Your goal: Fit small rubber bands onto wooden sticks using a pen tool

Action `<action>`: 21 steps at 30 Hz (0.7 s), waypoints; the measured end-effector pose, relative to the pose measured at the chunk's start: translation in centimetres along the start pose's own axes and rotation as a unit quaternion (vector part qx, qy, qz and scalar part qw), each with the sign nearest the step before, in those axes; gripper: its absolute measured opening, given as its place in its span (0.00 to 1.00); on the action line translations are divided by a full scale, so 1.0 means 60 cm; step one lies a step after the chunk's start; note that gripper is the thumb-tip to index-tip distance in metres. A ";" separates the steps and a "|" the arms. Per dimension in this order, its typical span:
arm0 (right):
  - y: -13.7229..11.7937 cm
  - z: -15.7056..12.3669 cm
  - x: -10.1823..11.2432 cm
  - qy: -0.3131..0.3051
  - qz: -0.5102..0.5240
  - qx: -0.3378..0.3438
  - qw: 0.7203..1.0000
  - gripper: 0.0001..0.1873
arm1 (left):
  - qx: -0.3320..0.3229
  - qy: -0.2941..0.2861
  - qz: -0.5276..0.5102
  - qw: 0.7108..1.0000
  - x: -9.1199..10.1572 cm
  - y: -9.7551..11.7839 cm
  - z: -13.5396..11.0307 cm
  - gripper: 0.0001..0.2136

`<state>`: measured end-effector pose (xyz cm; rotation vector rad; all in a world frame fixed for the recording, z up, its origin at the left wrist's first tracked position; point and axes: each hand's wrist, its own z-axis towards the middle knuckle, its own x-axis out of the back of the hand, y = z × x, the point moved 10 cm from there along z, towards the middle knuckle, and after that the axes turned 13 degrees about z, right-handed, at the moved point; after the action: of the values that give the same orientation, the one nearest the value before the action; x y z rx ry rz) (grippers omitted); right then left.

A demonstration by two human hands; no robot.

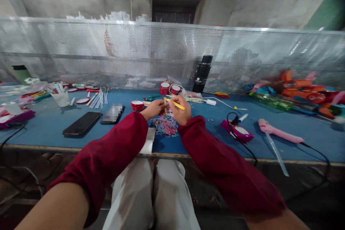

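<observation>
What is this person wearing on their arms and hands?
The left hand and right hand are bare, with no gloves. A loose, wrinkled dark red left sleeve and a matching right sleeve run from the wrists up past the elbows; nearer the camera the arms are uncovered.

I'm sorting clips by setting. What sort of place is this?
Probably a small craft-assembly workshop: a blue workbench backed by a perforated metal screen, strewn with red tape rolls, a pink glue gun on a cord and coloured rubber bands. The right hand holds a yellow stick.
</observation>
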<state>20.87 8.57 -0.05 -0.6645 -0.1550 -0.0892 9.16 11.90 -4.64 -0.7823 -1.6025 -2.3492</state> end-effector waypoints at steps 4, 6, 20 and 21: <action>0.004 0.001 0.001 0.003 -0.010 -0.004 1.000 0.09 | -0.003 0.002 0.001 1.000 0.001 -0.002 0.000 0.13; 0.004 0.001 0.004 0.010 -0.014 0.000 1.000 0.09 | -0.003 0.005 0.000 1.000 0.002 -0.002 0.001 0.13; 0.003 0.001 0.001 -0.003 -0.027 0.008 1.000 0.08 | -0.007 0.003 0.003 1.000 0.001 0.001 0.001 0.14; 0.004 0.002 0.001 -0.001 -0.031 0.007 1.000 0.08 | -0.006 0.004 0.004 1.000 0.001 0.000 0.001 0.13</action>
<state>20.98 8.83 -0.12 -0.6459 -0.1785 -0.1460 9.14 11.96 -4.56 -0.7791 -1.5822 -2.3550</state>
